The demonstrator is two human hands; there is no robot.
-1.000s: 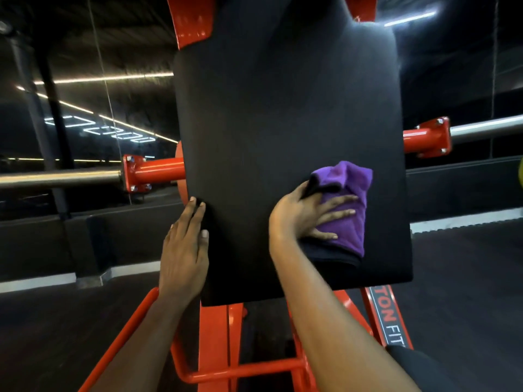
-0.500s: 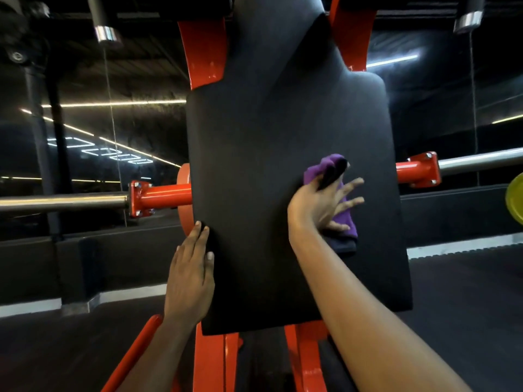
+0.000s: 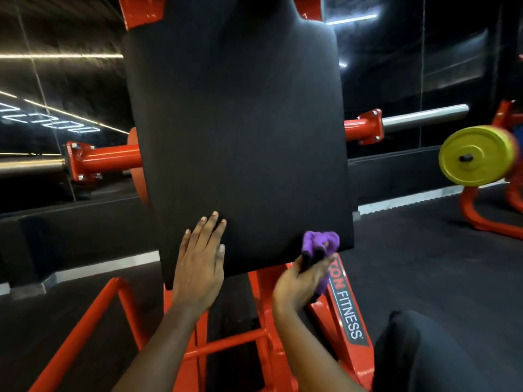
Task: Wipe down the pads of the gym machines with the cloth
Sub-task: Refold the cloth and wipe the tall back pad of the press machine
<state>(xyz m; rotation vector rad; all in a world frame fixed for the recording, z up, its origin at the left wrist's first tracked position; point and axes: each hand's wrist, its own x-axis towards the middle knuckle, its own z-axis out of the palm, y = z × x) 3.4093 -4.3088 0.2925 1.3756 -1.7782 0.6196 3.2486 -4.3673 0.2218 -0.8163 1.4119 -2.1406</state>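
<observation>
A large black pad [image 3: 237, 131] stands upright on an orange machine frame, filling the middle of the view. My left hand [image 3: 199, 264] lies flat on the pad's lower left part, fingers spread, holding nothing. My right hand [image 3: 301, 281] grips a purple and black cloth [image 3: 321, 243] at the pad's bottom right corner, just below its lower edge. The cloth's purple top presses against the corner of the pad.
Orange frame bars [image 3: 226, 340] run below the pad, one bearing a "FITNESS" label [image 3: 349, 315]. Steel bars [image 3: 424, 116] stick out on both sides. A yellow weight plate [image 3: 475, 155] hangs at the right. A black seat pad [image 3: 441, 355] is at the bottom right. Dark floor surrounds the machine.
My right hand has dragged the cloth down from the pad's middle right to its bottom right corner. My left hand has shifted from the pad's left edge onto its lower face.
</observation>
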